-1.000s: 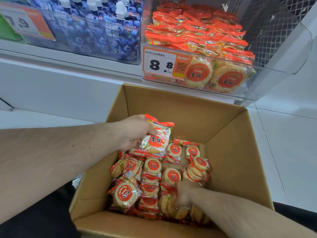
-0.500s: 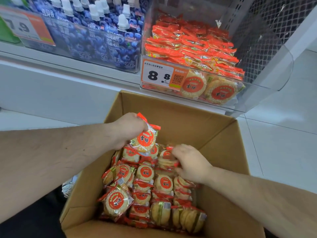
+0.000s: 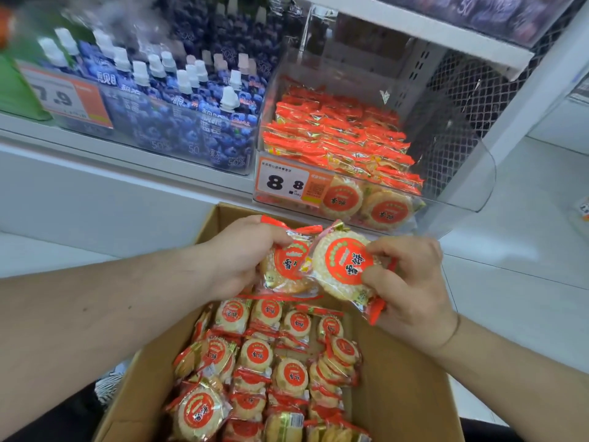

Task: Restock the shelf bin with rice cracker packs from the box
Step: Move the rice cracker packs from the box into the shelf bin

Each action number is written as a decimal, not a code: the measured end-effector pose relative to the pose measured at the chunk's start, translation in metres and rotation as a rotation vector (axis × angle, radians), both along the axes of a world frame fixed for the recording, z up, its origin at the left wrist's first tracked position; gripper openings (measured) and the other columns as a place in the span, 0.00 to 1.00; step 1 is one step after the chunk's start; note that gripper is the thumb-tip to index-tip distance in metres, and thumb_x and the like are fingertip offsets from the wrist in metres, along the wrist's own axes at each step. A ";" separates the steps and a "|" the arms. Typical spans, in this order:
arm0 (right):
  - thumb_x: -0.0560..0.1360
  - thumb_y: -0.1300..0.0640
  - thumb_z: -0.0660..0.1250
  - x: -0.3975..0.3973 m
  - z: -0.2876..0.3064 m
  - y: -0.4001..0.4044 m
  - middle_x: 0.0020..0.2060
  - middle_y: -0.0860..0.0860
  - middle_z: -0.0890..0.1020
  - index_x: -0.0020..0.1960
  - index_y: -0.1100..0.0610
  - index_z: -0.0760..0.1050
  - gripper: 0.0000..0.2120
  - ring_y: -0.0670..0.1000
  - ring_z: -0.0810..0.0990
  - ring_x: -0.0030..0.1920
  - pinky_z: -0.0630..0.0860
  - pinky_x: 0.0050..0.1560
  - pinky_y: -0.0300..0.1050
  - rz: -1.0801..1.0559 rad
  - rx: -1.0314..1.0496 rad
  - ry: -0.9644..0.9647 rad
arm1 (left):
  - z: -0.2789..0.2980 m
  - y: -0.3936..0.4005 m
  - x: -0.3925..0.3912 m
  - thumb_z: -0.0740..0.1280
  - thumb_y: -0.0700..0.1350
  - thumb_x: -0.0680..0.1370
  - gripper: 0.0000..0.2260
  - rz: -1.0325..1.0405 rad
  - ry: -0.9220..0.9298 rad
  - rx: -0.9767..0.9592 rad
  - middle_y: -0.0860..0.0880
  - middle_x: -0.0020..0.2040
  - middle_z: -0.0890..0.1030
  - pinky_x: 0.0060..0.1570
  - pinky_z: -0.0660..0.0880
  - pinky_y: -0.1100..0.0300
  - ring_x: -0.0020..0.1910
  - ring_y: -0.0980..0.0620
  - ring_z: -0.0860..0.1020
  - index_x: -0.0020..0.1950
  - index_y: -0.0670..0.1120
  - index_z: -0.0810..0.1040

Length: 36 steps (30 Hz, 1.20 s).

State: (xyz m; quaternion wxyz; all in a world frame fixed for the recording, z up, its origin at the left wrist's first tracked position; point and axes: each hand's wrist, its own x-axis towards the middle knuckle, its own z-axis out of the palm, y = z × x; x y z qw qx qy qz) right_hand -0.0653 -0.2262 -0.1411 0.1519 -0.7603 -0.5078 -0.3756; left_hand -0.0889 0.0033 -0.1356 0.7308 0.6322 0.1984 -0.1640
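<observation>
The left hand (image 3: 236,256) grips one rice cracker pack (image 3: 287,266), fingers curled over its top edge, and the right hand (image 3: 411,282) pinches a second pack (image 3: 342,266) between thumb and fingertips at that pack's right side. The two packs touch and overlap slightly, the right-hand pack lying in front of the left-hand one, and both are held above the far edge of the cardboard box (image 3: 398,393), clear of its contents. Inside the box, more packs (image 3: 271,362) lie in rough rows from the far wall toward the near edge, crowded against the left wall, while a strip of bare cardboard floor shows along the right wall. The box's far edge sits just below and in front of the clear shelf bin (image 3: 462,173), whose front lip carries an orange and white price tag (image 3: 287,183) at its left corner. The bin holds stacked packs (image 3: 338,138), filling its left and middle parts up to about the front lip; its right end, near the curved transparent corner, is open, and there is free height above the stack under the next white shelf (image 3: 414,30). To the left of the bin, past a clear divider wall, blue spouted pouches (image 3: 191,100) stand packed upright in a neighbouring bin. White floor tiles (image 3: 510,266) lie to the right of the box.
</observation>
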 end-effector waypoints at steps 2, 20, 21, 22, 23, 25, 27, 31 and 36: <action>0.52 0.65 0.82 0.002 0.000 0.002 0.51 0.52 0.73 0.46 0.53 0.70 0.29 0.55 0.72 0.46 0.65 0.44 0.51 -0.045 0.023 -0.014 | 0.002 -0.003 -0.001 0.63 0.37 0.78 0.10 0.014 0.012 -0.060 0.36 0.52 0.83 0.51 0.80 0.41 0.46 0.40 0.83 0.59 0.39 0.74; 0.65 0.69 0.67 0.000 -0.008 0.022 0.49 0.53 0.74 0.50 0.57 0.72 0.16 0.56 0.72 0.43 0.71 0.43 0.47 0.043 0.034 0.072 | 0.012 -0.017 -0.001 0.50 0.52 0.83 0.22 0.025 0.072 -0.318 0.43 0.42 0.84 0.42 0.80 0.49 0.41 0.45 0.82 0.63 0.42 0.78; 0.65 0.69 0.66 0.000 -0.008 0.021 0.50 0.53 0.74 0.50 0.57 0.72 0.15 0.56 0.72 0.43 0.71 0.44 0.46 0.046 0.030 0.076 | 0.013 -0.017 -0.002 0.50 0.55 0.83 0.23 0.010 0.069 -0.335 0.45 0.40 0.84 0.44 0.79 0.48 0.41 0.46 0.82 0.62 0.44 0.79; 0.66 0.68 0.66 0.000 -0.008 0.021 0.50 0.53 0.74 0.50 0.57 0.72 0.15 0.56 0.72 0.44 0.72 0.45 0.46 0.046 0.029 0.080 | 0.015 -0.017 -0.002 0.52 0.58 0.82 0.23 -0.010 0.061 -0.341 0.45 0.40 0.84 0.47 0.79 0.46 0.42 0.46 0.82 0.61 0.46 0.79; 0.66 0.68 0.66 0.000 -0.009 0.021 0.50 0.53 0.74 0.50 0.57 0.72 0.14 0.56 0.73 0.44 0.72 0.45 0.47 0.044 0.030 0.086 | 0.016 -0.017 -0.003 0.55 0.59 0.81 0.21 -0.037 0.046 -0.325 0.45 0.42 0.84 0.51 0.79 0.44 0.43 0.46 0.82 0.60 0.48 0.80; 0.66 0.67 0.65 -0.002 -0.010 0.021 0.50 0.54 0.75 0.50 0.58 0.73 0.13 0.58 0.74 0.44 0.72 0.47 0.46 0.039 0.031 0.112 | 0.016 -0.018 -0.005 0.65 0.52 0.78 0.15 -0.105 -0.015 -0.254 0.45 0.48 0.85 0.55 0.78 0.44 0.47 0.45 0.82 0.60 0.47 0.80; 0.65 0.66 0.63 -0.006 -0.010 0.021 0.48 0.57 0.79 0.50 0.58 0.75 0.14 0.59 0.75 0.44 0.71 0.50 0.45 0.041 0.011 0.146 | 0.013 -0.018 -0.006 0.71 0.38 0.74 0.17 -0.109 -0.064 -0.208 0.43 0.53 0.84 0.54 0.79 0.44 0.51 0.42 0.83 0.63 0.46 0.78; 0.63 0.64 0.63 -0.008 0.003 0.019 0.46 0.61 0.80 0.48 0.64 0.80 0.15 0.59 0.78 0.46 0.73 0.51 0.47 0.023 0.064 0.237 | 0.013 -0.015 -0.005 0.71 0.29 0.71 0.23 -0.041 -0.132 -0.170 0.45 0.50 0.85 0.43 0.80 0.51 0.47 0.46 0.84 0.61 0.49 0.77; 0.62 0.54 0.65 0.001 0.024 0.017 0.54 0.47 0.76 0.62 0.51 0.71 0.28 0.47 0.76 0.53 0.74 0.54 0.43 -0.162 0.273 0.841 | 0.015 -0.010 -0.005 0.73 0.27 0.69 0.27 -0.178 -0.269 -0.035 0.42 0.51 0.84 0.54 0.80 0.43 0.49 0.43 0.84 0.59 0.53 0.77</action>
